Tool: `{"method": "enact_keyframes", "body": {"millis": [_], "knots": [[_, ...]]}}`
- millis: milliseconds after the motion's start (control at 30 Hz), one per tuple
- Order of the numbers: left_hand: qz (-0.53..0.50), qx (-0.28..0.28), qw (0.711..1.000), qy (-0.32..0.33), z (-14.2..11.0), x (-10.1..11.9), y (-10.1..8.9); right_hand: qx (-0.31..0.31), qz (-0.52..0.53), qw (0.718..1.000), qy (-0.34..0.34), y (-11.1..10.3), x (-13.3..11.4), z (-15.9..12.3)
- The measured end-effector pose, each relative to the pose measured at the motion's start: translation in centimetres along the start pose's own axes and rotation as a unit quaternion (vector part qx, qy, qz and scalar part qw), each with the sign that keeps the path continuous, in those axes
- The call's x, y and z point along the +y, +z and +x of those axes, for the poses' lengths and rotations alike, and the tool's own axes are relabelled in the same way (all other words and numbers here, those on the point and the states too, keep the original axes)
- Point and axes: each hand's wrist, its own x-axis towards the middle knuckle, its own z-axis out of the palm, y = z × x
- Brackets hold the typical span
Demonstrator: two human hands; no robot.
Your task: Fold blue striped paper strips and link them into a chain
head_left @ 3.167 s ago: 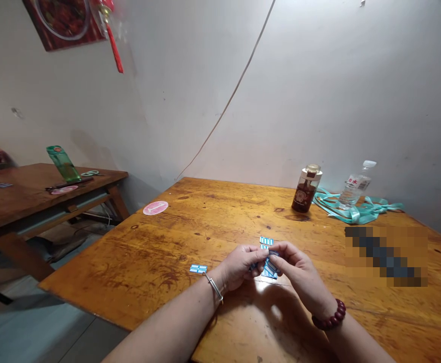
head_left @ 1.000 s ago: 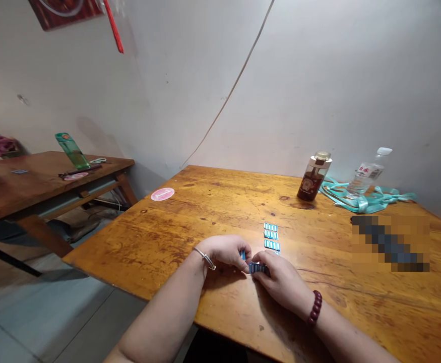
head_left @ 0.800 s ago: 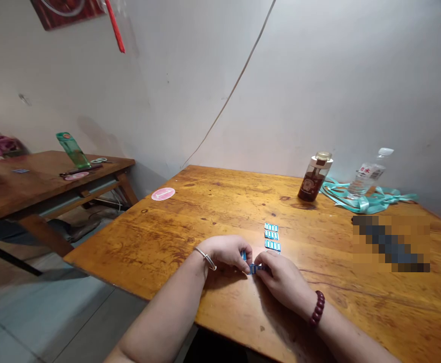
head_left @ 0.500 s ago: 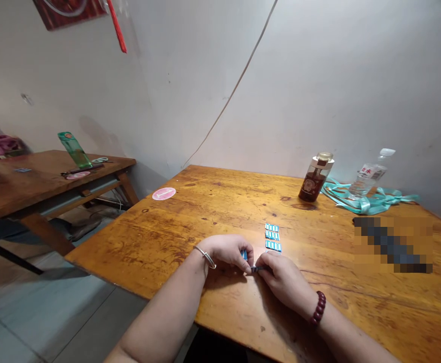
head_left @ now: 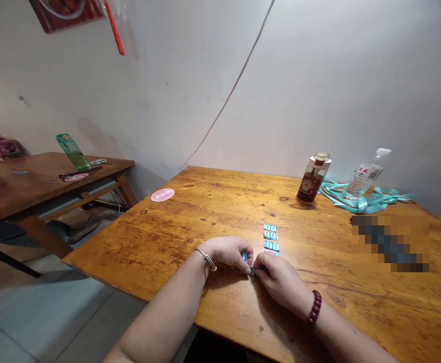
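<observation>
Pinching: our left fingers (head_left: 241,259) and right fingers (head_left: 261,262) meet at the tips on a small blue-and-white strip (head_left: 253,270), seen only as a sliver between them; a blue edge (head_left: 245,256) stands up by the left fingertips.
Hands: our left hand (head_left: 224,253), a thin silver bangle (head_left: 206,258) at its wrist, and our right hand (head_left: 280,280), dark red beads (head_left: 314,307) at its wrist, sit close together above the counter.
Nearby: a short column of matching blue-and-white pieces (head_left: 270,237) lies flat just beyond our right hand.
Counter: scuffed, orange-brown varnished wood (head_left: 212,217) carries a round pink disc (head_left: 162,195), an amber-brown bottle (head_left: 313,177), and a water bottle (head_left: 366,176) lying on teal ribbon (head_left: 364,204).
Room: a pale, marked wall (head_left: 318,91) rises behind; a second wooden counter (head_left: 91,184) stands left, holding a green bottle (head_left: 72,152), above a grey floor (head_left: 54,307).
</observation>
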Motion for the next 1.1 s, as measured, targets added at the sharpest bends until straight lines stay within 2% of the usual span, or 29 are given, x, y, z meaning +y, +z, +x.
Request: {"method": "enact_keyframes", "body": {"millis": [200, 500, 600, 667, 733, 800, 900, 967, 1033, 1100], "knots": [[-0.093, -0.038, 0.995, -0.018, -0.5, 0.0, -0.4, 0.020, -0.043, 0.999, 0.004, 0.0, 0.0, 0.0], [-0.088, -0.012, 0.996, -0.031, -0.5, 0.4, -0.1, -0.004, -0.048, 0.999, 0.019, 0.0, 0.1, 0.0], [-0.107, -0.028, 0.994, -0.010, -0.3, 0.2, 0.0, 0.004, -0.044, 0.999, 0.017, 0.1, 0.2, 0.0], [-0.158, -0.003, 0.987, 0.030, 0.2, 0.0, 0.0, 0.012, -0.030, 0.999, 0.026, 0.2, 0.3, 0.0], [-0.275, 0.066, 0.956, 0.077, 0.9, -0.2, -0.1, 0.018, 0.000, 0.999, 0.038, 0.3, 0.3, 0.0], [-0.427, 0.111, 0.891, 0.101, 1.7, -0.3, -0.1, 0.032, 0.040, 0.998, 0.041, 0.2, 0.2, 0.0], [-0.632, 0.101, 0.762, 0.098, 2.6, -0.4, 0.0, 0.080, 0.099, 0.991, 0.026, -0.3, -0.2, 0.3], [-0.702, 0.080, 0.701, 0.100, 3.1, -0.2, 0.3, 0.119, 0.145, 0.982, 0.021, -0.7, -0.4, 0.4], [-0.726, 0.074, 0.675, 0.111, 3.3, 0.3, 0.9, 0.147, 0.204, 0.967, 0.033, -1.1, -0.5, 0.6], [-0.734, 0.087, 0.663, 0.117, 3.3, 0.9, 1.5, 0.161, 0.266, 0.949, 0.055, -1.4, -0.4, 0.8]]}}
